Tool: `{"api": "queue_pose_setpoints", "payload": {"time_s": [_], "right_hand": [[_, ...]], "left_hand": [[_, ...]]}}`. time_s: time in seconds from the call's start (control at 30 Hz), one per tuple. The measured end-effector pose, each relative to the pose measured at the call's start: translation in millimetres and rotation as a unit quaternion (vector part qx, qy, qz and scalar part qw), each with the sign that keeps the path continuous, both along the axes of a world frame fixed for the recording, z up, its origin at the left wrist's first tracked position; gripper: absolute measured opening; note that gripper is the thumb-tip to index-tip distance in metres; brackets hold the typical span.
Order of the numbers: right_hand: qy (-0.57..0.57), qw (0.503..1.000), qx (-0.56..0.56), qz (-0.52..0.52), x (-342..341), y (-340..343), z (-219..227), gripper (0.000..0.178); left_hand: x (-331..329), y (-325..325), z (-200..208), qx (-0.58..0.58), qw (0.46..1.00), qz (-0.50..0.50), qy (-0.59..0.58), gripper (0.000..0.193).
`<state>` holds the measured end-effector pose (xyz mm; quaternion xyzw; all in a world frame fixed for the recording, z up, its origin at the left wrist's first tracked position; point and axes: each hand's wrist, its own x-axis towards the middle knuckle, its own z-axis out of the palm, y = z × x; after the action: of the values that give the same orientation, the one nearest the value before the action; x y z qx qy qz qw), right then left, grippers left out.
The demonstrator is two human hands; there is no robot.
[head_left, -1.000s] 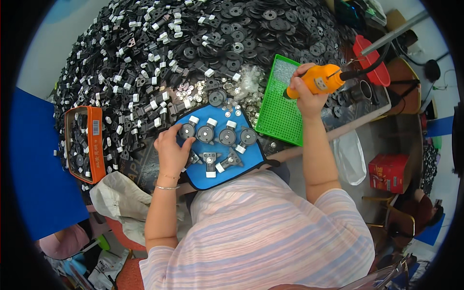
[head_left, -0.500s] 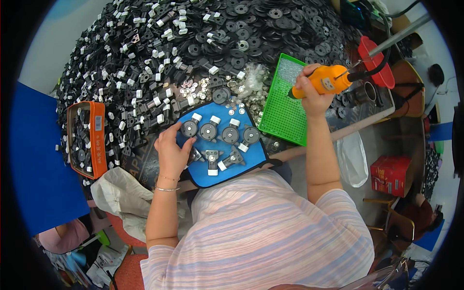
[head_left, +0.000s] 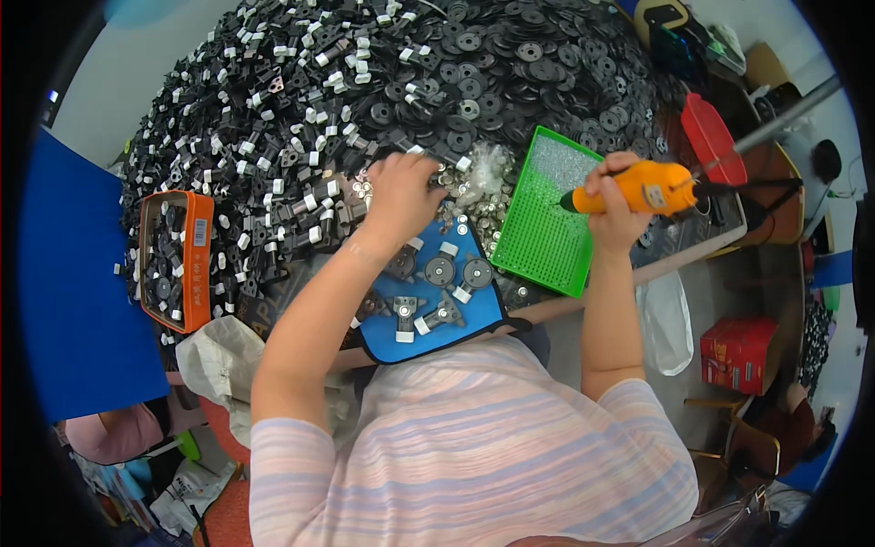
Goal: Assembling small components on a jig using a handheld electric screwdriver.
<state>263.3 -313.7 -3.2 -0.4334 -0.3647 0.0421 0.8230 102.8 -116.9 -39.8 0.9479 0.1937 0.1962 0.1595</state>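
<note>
My right hand (head_left: pixel 618 211) grips an orange electric screwdriver (head_left: pixel 652 188), its dark tip (head_left: pixel 569 201) pointing left over the green perforated tray (head_left: pixel 538 273). In the tray's far end lies a heap of small shiny screws (head_left: pixel 561 162). My left hand (head_left: pixel 399 193) reaches past the far edge of a blue mat (head_left: pixel 392 348), fingers bent down among small round metal parts (head_left: pixel 486 219); its fingertips are hidden. On the mat sit black caster-like parts with round discs (head_left: pixel 439 271) and white ends, and brackets lying on their sides (head_left: pixel 406 312). My left forearm covers the mat's left side.
A huge heap of black brackets with white ends (head_left: pixel 273 137) and black discs (head_left: pixel 538 55) fills the table's far side. An orange box (head_left: pixel 198 264) stands left, a red basket (head_left: pixel 714 137) far right. A clear bag (head_left: pixel 663 324) hangs at the table edge.
My left hand has left the parts on the mat and moved forward and right to the small metal parts. The right hand with the screwdriver has shifted slightly right and nearer to me.
</note>
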Motion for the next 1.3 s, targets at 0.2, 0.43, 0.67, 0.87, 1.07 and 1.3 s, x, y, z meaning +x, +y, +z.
{"api": "queue_pose_setpoints", "payload": {"time_s": [0.2, 0.43, 0.67, 0.87, 1.07, 1.3], "right_hand": [[-0.026, 0.999, 0.029, 0.006, -3.9, -32.4, 5.7, 0.021], [-0.036, 0.999, -0.016, -0.003, -11.7, -43.7, 8.0, 0.025], [-0.031, 0.993, 0.045, 0.101, -24.6, -22.6, 14.2, 0.024], [-0.023, 0.984, 0.012, 0.178, -54.8, 16.0, 11.4, 0.027], [-0.014, 0.963, 0.013, 0.268, -91.3, 50.9, 19.8, 0.027], [0.002, 0.949, -0.003, 0.315, -120.7, 65.7, 15.9, 0.025]], "left_hand": [[82.3, 16.3, -17.5, 0.13, 0.98, 0.079, 0.129, 0.03], [94.9, 21.8, -26.6, 0.071, 0.993, 0.085, 0.043, 0.014], [-26.0, 20.5, 20.6, -0.229, 0.967, -0.089, -0.071, 0.009], [-159.5, -9.7, 7.6, -0.141, 0.98, -0.139, -0.016, 0.013], [-185.5, -10.6, -12.0, 0.022, 0.985, -0.169, -0.005, 0.013], [-182.5, -28.8, -8.1, -0.068, 0.995, -0.017, -0.075, 0.034]]}}
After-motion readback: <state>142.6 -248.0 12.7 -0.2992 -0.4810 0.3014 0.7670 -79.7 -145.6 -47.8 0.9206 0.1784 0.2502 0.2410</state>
